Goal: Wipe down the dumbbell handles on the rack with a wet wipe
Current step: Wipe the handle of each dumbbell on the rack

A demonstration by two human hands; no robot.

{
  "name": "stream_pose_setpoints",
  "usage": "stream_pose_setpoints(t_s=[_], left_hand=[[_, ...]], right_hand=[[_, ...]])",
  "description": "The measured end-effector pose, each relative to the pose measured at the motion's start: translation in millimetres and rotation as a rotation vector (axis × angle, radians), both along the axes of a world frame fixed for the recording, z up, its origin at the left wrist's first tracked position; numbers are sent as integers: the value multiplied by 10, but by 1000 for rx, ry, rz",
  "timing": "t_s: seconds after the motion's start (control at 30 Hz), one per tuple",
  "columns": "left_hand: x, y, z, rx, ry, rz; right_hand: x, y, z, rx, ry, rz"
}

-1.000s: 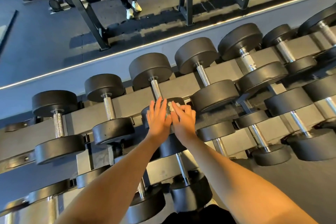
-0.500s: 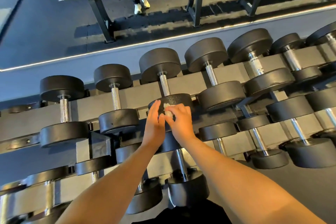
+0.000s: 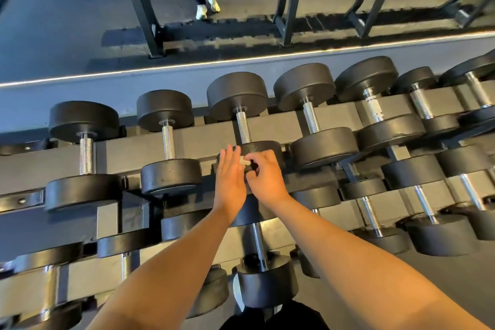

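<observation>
Right hand [image 3: 263, 177] now pinches the wipe [image 3: 244, 160], bunched smaller than before. Left hand [image 3: 230, 177] stays flat, open. Handle [image 3: 243, 127] wiping likely next.

The rack [image 3: 206, 136] runs from nine o'clock to three o'clock, with dumbbells side by side on its top tier. Both hands sit over the near head of the middle dumbbell [image 3: 263, 149], the left hand [image 3: 230, 179] just beside the right hand [image 3: 265, 177], the wet wipe [image 3: 244, 161] between their fingers. That dumbbell's handle [image 3: 243, 128] lies at twelve o'clock from the wipe, and a lower-tier dumbbell [image 3: 267, 278] lies at six o'clock.
</observation>
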State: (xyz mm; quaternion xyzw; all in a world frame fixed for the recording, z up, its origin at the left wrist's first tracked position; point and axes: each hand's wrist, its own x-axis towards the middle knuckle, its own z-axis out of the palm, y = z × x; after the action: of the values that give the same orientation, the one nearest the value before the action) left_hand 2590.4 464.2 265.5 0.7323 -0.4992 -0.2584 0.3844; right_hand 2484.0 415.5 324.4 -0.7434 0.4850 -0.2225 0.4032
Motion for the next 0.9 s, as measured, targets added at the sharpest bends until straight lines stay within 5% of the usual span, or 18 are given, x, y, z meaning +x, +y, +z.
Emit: stream_pose_setpoints(t_s=[0.17, 0.4, 0.53, 0.8, 0.9], left_hand=[[163, -215, -2, 90, 467, 345], [163, -164, -144, 255, 456, 549], [111, 1, -146, 353, 410, 620], [-308, 519, -369, 473, 438, 628], [-470, 701, -484, 490, 459, 421]], right_hand=[[52, 51, -30, -63, 86, 10], [119, 223, -134, 52, 68, -12], [54, 376, -381, 298, 85, -95], [-211, 630, -718, 598, 134, -184], [-396, 737, -854, 598, 186, -174]])
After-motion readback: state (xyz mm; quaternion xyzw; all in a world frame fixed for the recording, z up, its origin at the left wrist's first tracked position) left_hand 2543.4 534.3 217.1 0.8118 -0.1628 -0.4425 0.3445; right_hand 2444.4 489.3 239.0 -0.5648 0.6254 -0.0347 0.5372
